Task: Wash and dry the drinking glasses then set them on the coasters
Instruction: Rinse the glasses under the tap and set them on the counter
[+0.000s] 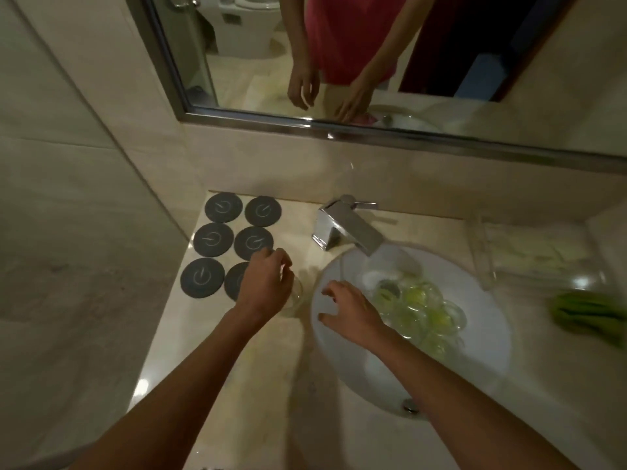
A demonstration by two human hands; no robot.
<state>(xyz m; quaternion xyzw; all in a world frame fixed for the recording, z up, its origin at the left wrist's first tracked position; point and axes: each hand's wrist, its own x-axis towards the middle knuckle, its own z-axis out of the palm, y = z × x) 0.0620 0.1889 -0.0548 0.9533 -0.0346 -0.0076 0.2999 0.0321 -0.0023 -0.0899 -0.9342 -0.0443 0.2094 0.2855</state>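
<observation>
Dim bathroom, beige stone all round

A metal-framed mirror (373, 62) hangs on the tiled wall (84, 130) above the glossy marble tabletop (237, 385).

home or hotel bathroom, white basin (481, 351) in marble counter (217, 385), chrome tap (346, 228), framed wall mirror (163, 59), toilet (247, 22) reflected in it

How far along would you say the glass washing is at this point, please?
Early. All six coasters are bare; none holds a glass. The left hand rests on one glass on the counter beside them; whether it is washed is unclear. The right hand hovers open over the sink, where several glasses wait. A green cloth lies unused.
</observation>
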